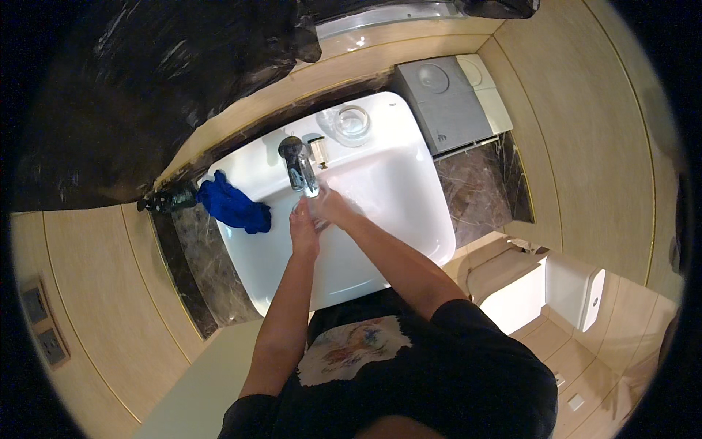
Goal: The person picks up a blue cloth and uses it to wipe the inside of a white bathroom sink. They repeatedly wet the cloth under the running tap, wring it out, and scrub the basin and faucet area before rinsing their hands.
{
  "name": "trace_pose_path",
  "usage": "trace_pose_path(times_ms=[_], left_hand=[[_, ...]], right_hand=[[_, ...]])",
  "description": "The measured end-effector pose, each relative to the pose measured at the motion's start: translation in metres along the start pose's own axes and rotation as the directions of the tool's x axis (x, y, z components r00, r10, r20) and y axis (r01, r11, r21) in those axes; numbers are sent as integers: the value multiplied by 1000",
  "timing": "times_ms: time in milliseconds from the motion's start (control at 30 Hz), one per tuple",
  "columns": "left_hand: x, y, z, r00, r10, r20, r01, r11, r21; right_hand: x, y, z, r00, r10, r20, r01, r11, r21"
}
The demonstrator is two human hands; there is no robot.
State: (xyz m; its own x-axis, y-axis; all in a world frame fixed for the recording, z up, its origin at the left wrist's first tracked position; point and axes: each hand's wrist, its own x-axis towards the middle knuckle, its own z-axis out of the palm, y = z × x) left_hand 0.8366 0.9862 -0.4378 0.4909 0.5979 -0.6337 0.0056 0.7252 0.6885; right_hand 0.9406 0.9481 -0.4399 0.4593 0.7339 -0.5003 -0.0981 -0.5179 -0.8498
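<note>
Both of my hands are together under the chrome faucet (298, 167), over the back part of the white sink (398, 183). My left hand (303, 227) is closed, its fingers pointing up toward the spout. From the right, my right hand (335, 208) curls in against it. Between them is something clear and shiny, either a transparent object or running water; I cannot tell which. A blue cloth (232, 205) lies crumpled over the sink's left rim. A round clear glass dish (353, 122) sits on the ledge behind the faucet, to its right.
A grey box (442, 102) with a cream side stands on the dark marble counter (475, 183) at the right. A dark bottle (170, 199) lies beside the cloth. Black plastic sheeting (146, 88) covers the upper left. At the lower right is a white toilet (519, 293).
</note>
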Motion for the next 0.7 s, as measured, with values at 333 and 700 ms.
trace_pose_path(times_ms=[333,700], left_hand=[[-3,4,-8,983,-181,-39,163,946,-279],[10,-12,-7,987,150,61,-145,987,-74]], right_hand=[[-6,-10,8,999,52,0,-51,994,97],[-28,8,-6,983,134,127,-183,793,581]])
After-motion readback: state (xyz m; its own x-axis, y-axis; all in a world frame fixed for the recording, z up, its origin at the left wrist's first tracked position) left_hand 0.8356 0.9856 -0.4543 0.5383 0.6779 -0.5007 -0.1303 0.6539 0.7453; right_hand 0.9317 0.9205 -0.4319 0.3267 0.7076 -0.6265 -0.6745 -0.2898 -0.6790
